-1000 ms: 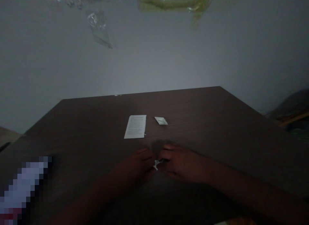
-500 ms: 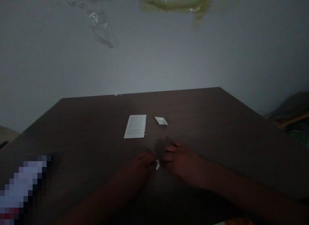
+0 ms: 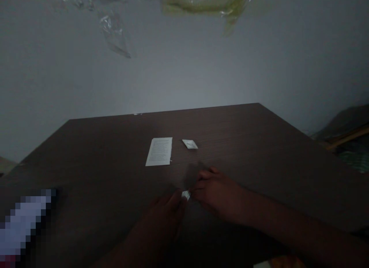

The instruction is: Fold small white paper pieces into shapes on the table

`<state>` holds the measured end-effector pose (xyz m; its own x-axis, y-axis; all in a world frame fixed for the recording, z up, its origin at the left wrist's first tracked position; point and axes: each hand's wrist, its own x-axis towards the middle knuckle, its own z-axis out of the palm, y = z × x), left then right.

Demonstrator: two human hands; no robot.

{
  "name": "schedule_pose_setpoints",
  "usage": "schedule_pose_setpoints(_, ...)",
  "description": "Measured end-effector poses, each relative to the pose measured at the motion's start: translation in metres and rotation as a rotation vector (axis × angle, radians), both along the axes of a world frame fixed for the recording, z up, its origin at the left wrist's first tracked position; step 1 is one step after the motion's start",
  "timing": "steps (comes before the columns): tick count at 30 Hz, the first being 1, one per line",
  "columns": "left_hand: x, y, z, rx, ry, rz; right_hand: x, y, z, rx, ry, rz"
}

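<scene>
Both my hands meet low over a dark wooden table in dim light. My left hand and my right hand pinch a small white scrap between their fingertips, fingers curled. What the scrap is I cannot make out. Beyond the hands lie a printed white paper slip and, to its right, a small pale sachet, both flat on the table and apart from my fingers.
A pixelated light object lies at the table's near left. Clear and greenish plastic bags hang on the grey wall above. A tiny pale fleck sits at the table's far edge. Dim clutter is at the right.
My left hand has drawn back toward me a little and my right hand has slid slightly forward; the white scrap stays pinched between them. The view shifted a little.
</scene>
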<state>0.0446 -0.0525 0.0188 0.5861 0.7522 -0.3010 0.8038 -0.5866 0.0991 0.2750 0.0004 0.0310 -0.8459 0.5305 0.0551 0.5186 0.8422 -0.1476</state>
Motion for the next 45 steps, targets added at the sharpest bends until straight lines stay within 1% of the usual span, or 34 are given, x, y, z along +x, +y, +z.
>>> schedule_pose_setpoints(4, -0.004, -0.009, -0.016, 0.109, -0.067, 0.003, -0.001, -0.003, 0.007, -0.037, -0.008, -0.031)
schedule_pose_setpoints(7, -0.007, -0.007, -0.022, 0.132, -0.163, -0.012, -0.002, -0.004, 0.010, -0.054, -0.026, -0.030)
schedule_pose_setpoints(9, -0.010, 0.000, -0.019, 0.128, -0.241, -0.006, -0.002, -0.003, 0.010, -0.051, -0.030, -0.022)
schedule_pose_setpoints(10, -0.013, 0.005, -0.016, 0.099, -0.284, -0.009, -0.002, -0.003, 0.009, -0.048, -0.028, -0.014)
schedule_pose_setpoints(12, -0.016, 0.014, -0.007, 0.070, -0.338, 0.043, -0.003, -0.001, 0.006, -0.041, -0.026, 0.009)
schedule_pose_setpoints(15, -0.018, 0.021, 0.002, 0.093, -0.331, 0.142, -0.005, 0.000, 0.000, -0.032, -0.035, 0.046)
schedule_pose_setpoints(17, -0.016, 0.022, 0.004, 0.076, -0.318, 0.176, -0.006, -0.001, -0.004, -0.027, -0.011, 0.049)
schedule_pose_setpoints(20, -0.013, 0.024, 0.002, 0.061, -0.323, 0.205, -0.008, -0.002, -0.010, -0.062, 0.070, 0.041)
schedule_pose_setpoints(25, -0.016, 0.033, -0.002, 0.085, -0.376, 0.247, -0.010, -0.001, -0.012, -0.218, 0.161, 0.047)
schedule_pose_setpoints(28, -0.016, 0.034, 0.000, 0.076, -0.410, 0.217, -0.011, 0.001, -0.010, -0.274, 0.206, 0.072)
schedule_pose_setpoints(31, -0.013, 0.033, 0.001, 0.093, -0.395, 0.161, -0.009, 0.003, -0.007, -0.303, 0.218, 0.084)
schedule_pose_setpoints(33, -0.012, 0.033, 0.000, 0.108, -0.378, 0.142, -0.007, 0.006, -0.007, -0.315, 0.218, 0.083)
schedule_pose_setpoints(35, -0.011, 0.033, -0.002, 0.121, -0.365, 0.140, -0.003, 0.012, -0.010, -0.300, 0.241, 0.047)
schedule_pose_setpoints(39, -0.013, 0.034, -0.002, 0.138, -0.366, 0.156, 0.003, 0.027, -0.018, -0.201, 0.307, -0.071)
schedule_pose_setpoints(42, -0.015, 0.036, -0.003, 0.118, -0.402, 0.153, 0.003, 0.031, -0.024, -0.222, 0.300, -0.065)
schedule_pose_setpoints(45, -0.016, 0.037, -0.005, 0.088, -0.407, 0.144, -0.002, 0.029, -0.027, -0.246, 0.269, -0.050)
